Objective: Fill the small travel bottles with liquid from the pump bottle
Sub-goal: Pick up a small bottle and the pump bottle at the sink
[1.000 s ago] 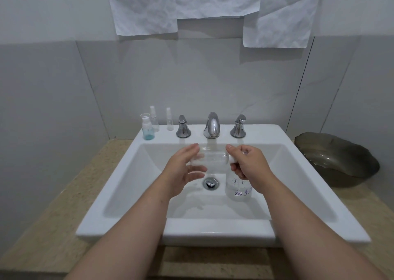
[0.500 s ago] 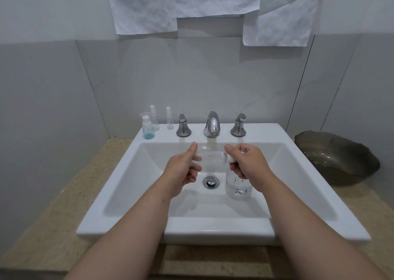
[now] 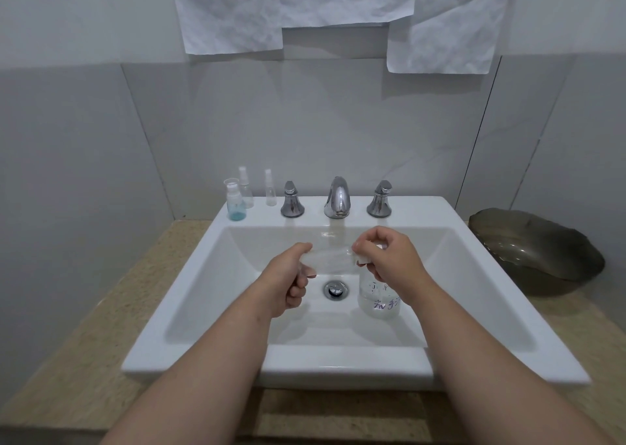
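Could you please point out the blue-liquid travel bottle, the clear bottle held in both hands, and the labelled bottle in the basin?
Blue-liquid travel bottle (image 3: 236,212): head view, its blue base.
Clear held bottle (image 3: 330,261): head view, mid-body.
Labelled bottle (image 3: 376,297): head view, lower wall by the writing.

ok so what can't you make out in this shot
Head view only:
- Top of the written-on bottle in the sink: hidden behind the right hand.
- Clear travel bottle between the hands: blurred and see-through, fill level unreadable; left hand covers one end.
- Writing on that standing bottle: too small to read.
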The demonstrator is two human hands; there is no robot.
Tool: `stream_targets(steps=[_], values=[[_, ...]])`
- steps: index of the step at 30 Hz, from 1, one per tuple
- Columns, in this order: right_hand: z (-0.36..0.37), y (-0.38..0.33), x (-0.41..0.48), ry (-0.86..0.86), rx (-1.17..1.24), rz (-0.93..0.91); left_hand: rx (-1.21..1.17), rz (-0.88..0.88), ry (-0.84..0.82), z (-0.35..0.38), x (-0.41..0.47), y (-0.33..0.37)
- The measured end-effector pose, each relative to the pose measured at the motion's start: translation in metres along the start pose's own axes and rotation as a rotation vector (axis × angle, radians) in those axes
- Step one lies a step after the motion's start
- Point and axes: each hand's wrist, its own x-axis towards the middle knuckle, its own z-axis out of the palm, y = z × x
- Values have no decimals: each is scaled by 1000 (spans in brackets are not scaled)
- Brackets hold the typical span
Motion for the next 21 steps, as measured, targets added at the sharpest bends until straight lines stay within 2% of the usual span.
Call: stream_targets(steps=[4,7,13,16,21], values=[[0,3,2,10,-81,-36,-25,-44,24,-2,1,-1],[-3,2,3,84,-82,-76,-110,-71,58,-5,3,0],[-8,5,9,349,-56,-180,-140,-53,41,-4,2,0],[-16,10,16,526,-152,-195,-173,-2,-8,-3,3,2],[-28,16,31,753,-257,-79,-246,129,-154,7,2,5]])
